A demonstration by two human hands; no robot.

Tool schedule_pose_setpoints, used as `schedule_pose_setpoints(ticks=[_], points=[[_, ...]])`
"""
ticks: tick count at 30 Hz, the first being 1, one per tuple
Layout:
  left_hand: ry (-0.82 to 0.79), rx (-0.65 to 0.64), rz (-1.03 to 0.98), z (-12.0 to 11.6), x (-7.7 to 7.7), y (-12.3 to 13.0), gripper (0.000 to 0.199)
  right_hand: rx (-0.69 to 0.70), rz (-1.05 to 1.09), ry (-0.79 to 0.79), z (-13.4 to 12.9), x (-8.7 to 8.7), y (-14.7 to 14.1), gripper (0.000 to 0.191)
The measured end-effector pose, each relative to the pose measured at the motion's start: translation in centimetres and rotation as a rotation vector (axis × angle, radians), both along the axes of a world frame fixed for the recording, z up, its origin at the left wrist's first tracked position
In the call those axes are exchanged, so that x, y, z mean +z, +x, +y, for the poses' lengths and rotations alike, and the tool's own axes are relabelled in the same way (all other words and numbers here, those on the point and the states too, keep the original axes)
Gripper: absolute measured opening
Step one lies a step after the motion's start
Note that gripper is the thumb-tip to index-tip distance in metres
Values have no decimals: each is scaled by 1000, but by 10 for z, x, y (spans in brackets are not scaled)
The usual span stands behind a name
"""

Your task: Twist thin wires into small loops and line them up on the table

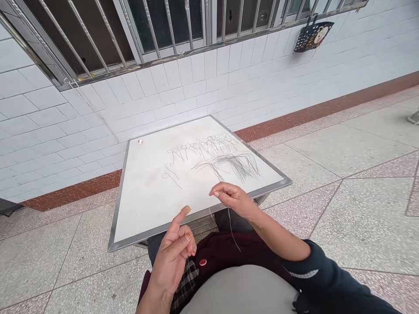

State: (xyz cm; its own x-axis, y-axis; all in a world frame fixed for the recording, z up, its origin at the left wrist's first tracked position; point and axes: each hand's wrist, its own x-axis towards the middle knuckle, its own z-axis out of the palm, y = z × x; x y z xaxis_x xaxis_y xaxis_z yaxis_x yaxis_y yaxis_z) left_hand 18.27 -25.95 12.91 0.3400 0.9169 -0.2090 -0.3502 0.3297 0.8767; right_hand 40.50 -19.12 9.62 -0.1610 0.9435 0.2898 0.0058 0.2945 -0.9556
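Observation:
My right hand pinches a thin wire over the near edge of the white board-topped table. Two fine strands hang from its fingers in front of my lap. Lower and to the left, my left hand is palm-up, index finger stretched out and the others curled. A tan wrap covers that index fingertip; nothing shows between thumb and index finger. A bundle of loose thin wires lies just beyond my right hand. Behind it stretches a row of wires with looped ends. Two more looped wires lie apart on the left.
A small red and white object sits at the table's far left corner. The table stands by a white tiled wall with barred windows. A patterned bag hangs from the bars. Speckled tile floor surrounds the table.

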Motion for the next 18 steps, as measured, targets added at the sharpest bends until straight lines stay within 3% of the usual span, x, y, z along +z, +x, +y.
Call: schedule_pose_setpoints(ticks=[4, 10, 13, 18], points=[[-8, 64, 94, 7, -2, 4, 51, -28, 26, -5, -2, 6, -2, 20], [-17, -8, -17, 9, -3, 31, 51, 6, -53, 55, -14, 9, -26, 19], [-32, -3, 0, 11, 0, 29, 52, 51, -104, 55, -14, 5, -25, 20], [-33, -112, 105, 17, 11, 15, 57, 192, -184, 144, -11, 1, -12, 22]])
